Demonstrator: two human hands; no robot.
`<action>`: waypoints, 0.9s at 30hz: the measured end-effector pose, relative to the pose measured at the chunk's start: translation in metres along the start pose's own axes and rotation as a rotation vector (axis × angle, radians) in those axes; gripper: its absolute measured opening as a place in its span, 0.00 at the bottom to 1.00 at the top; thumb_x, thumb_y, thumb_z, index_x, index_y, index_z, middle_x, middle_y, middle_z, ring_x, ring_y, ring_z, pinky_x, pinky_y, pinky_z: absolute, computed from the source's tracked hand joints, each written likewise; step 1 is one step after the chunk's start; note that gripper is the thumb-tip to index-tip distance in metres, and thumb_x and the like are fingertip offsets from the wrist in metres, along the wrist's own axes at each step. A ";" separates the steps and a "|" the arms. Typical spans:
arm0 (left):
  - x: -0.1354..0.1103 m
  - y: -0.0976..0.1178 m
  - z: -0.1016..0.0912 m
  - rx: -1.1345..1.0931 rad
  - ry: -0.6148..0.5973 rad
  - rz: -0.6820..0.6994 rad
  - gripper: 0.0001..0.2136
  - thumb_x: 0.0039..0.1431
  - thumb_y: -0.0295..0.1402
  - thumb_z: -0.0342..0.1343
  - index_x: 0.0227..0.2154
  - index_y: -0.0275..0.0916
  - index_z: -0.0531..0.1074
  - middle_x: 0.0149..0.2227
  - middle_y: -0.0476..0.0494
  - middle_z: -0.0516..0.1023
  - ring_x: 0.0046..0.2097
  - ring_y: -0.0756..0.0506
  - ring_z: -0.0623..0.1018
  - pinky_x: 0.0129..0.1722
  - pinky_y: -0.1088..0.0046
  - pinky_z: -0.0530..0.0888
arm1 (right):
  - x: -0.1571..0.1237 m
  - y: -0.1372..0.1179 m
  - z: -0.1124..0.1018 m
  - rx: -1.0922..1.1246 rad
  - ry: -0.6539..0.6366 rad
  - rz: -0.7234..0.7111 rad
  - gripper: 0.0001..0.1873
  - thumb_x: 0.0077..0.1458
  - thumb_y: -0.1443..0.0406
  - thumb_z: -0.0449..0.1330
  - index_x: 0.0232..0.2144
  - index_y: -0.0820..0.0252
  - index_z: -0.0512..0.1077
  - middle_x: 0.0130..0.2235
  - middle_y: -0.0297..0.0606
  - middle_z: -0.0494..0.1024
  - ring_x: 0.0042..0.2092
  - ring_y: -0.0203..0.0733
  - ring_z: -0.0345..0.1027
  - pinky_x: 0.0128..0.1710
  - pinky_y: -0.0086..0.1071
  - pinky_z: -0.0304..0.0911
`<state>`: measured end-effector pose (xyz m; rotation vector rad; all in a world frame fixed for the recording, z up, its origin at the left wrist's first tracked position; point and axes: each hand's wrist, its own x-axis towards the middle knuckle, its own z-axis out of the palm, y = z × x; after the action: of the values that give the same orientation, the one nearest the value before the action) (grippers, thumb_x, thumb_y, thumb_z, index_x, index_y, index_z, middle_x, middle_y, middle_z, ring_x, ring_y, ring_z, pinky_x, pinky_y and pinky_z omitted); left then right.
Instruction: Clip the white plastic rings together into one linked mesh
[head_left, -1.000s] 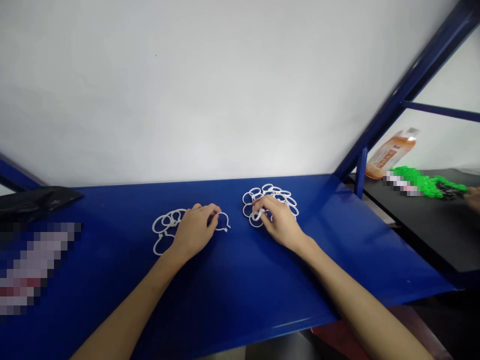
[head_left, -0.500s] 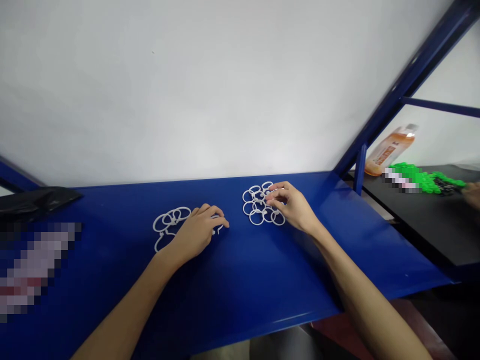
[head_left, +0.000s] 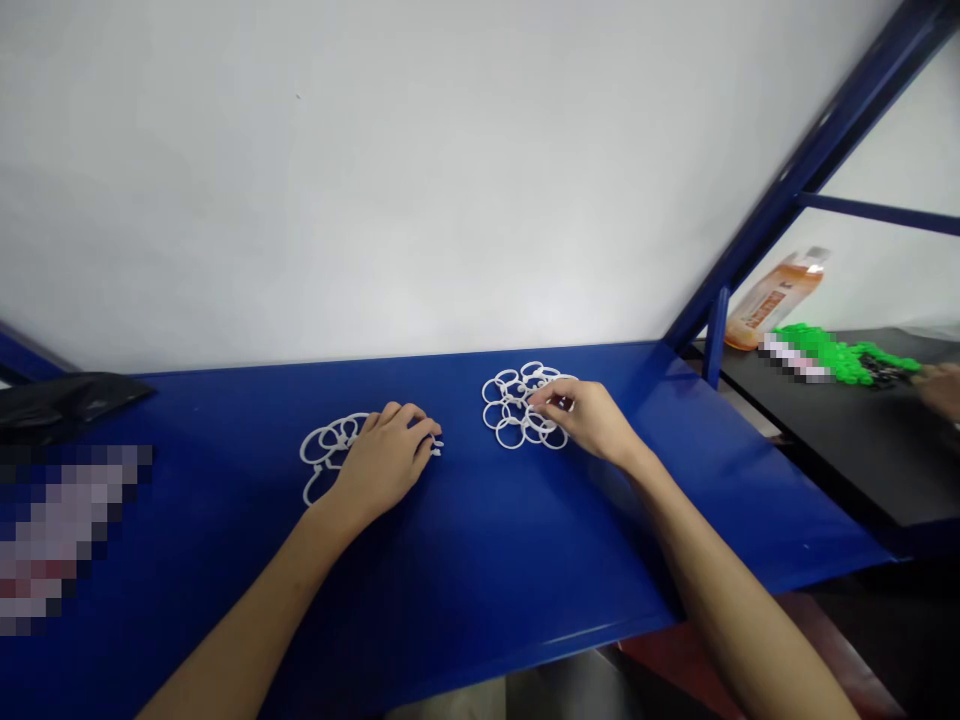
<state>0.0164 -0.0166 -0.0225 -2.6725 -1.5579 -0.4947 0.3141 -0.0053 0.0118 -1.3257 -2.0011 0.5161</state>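
Observation:
Two clusters of white plastic rings lie on a blue table (head_left: 480,560). My left hand (head_left: 386,460) rests palm down on the right end of the left cluster (head_left: 330,450), fingers curled over a ring whose tips show at the fingertips. My right hand (head_left: 589,418) sits on the right side of the right cluster (head_left: 517,410), thumb and forefinger pinched on one of its rings.
A white wall stands right behind the table. A black object (head_left: 67,400) lies at the far left. To the right, past a blue frame post (head_left: 716,345), a black table (head_left: 847,440) carries an orange bottle (head_left: 776,300), green pieces (head_left: 840,355) and another person's hand (head_left: 941,385).
My right hand lifted off the near side of the right cluster and moved to its right side, now pinching a ring. My left hand drew its ring in under the fingers.

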 end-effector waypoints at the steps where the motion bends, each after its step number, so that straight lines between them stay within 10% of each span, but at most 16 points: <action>1: 0.000 0.001 -0.001 -0.018 -0.005 0.001 0.14 0.63 0.28 0.47 0.42 0.43 0.77 0.44 0.41 0.76 0.47 0.37 0.71 0.47 0.56 0.68 | 0.000 0.002 0.002 -0.025 -0.025 -0.011 0.07 0.55 0.71 0.61 0.32 0.56 0.79 0.37 0.35 0.83 0.37 0.40 0.76 0.38 0.34 0.68; 7: -0.003 0.007 -0.007 -0.159 -0.043 0.050 0.19 0.53 0.23 0.50 0.45 0.45 0.76 0.49 0.44 0.75 0.51 0.38 0.70 0.54 0.55 0.66 | 0.001 0.011 0.012 -0.150 -0.073 -0.088 0.09 0.55 0.74 0.62 0.34 0.57 0.79 0.37 0.35 0.82 0.37 0.40 0.75 0.39 0.34 0.68; 21: 0.003 0.019 -0.015 -0.386 0.043 -0.015 0.06 0.64 0.35 0.54 0.40 0.44 0.75 0.44 0.47 0.77 0.48 0.42 0.72 0.55 0.57 0.66 | -0.008 -0.015 0.023 -0.180 0.161 -0.255 0.06 0.64 0.66 0.57 0.38 0.55 0.75 0.38 0.38 0.80 0.41 0.45 0.71 0.45 0.43 0.66; 27: 0.002 0.027 -0.020 -0.580 0.119 -0.062 0.06 0.60 0.38 0.59 0.38 0.45 0.78 0.43 0.47 0.77 0.44 0.44 0.75 0.49 0.64 0.72 | -0.022 -0.032 0.042 -0.120 0.017 -0.383 0.08 0.65 0.66 0.55 0.42 0.56 0.74 0.38 0.40 0.78 0.40 0.44 0.68 0.43 0.40 0.67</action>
<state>0.0348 -0.0313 0.0015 -2.9005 -1.6700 -1.2566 0.2687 -0.0364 -0.0038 -0.9712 -2.2286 0.2075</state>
